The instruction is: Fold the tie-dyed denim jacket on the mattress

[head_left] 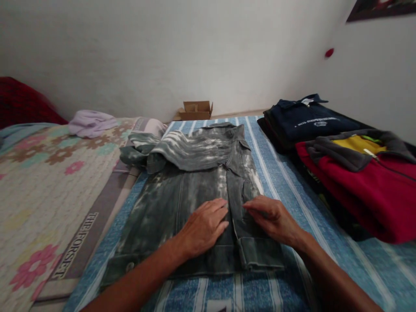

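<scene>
A bedroom in a home: a bed point(286, 182) under a blue striped sheet, a floral quilt point(48, 173) along its left edge, folded clothes point(341, 147) stacked at its right edge, plain white walls point(162, 52), a small cardboard box point(196, 110) behind.

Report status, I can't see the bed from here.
Both hands flat and open, left hand and right hand pressing the grey denim jacket. Left sleeve folded across. Folded pile alongside.

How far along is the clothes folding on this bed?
Done: a navy shirt and a red fleece lie folded at the right. In hand: left hand and right hand press flat on the grey denim jacket. Left: its other sleeve lies bunched; a lilac cloth sits unfolded.
</scene>
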The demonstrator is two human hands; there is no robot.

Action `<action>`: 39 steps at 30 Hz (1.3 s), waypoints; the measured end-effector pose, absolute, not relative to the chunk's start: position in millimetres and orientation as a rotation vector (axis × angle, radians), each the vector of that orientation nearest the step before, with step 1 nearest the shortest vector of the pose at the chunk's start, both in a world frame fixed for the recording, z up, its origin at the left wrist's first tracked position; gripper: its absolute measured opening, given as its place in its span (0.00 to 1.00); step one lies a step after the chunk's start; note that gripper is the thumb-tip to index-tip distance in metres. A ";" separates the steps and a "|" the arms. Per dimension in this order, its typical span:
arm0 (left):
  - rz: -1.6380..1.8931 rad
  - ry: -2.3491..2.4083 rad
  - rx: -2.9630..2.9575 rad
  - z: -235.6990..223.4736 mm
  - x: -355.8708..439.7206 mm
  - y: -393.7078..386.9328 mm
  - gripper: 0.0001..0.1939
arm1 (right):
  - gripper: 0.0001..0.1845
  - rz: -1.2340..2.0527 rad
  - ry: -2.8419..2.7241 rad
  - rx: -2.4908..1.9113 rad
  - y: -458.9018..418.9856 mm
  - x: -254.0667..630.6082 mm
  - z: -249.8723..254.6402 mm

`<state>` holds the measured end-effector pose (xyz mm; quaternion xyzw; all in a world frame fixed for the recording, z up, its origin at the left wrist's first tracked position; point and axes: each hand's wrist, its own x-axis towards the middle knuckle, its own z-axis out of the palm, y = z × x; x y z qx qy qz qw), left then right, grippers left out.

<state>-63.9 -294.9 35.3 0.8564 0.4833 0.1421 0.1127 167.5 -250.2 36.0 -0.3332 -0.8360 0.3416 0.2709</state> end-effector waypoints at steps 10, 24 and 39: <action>0.135 1.480 2.551 3.5 -57.4 -318.1 0.30 | 0.13 0.840 -2.201 -0.853 -275.6 172.1 28.9; 0.119 1.518 2.590 8.5 -49.3 -319.8 0.28 | 0.16 0.584 -2.424 -0.842 -310.8 162.4 19.9; 0.207 1.593 2.680 0.8 -46.7 -325.3 0.23 | 0.37 0.012 -2.617 -0.988 -336.0 159.7 -8.3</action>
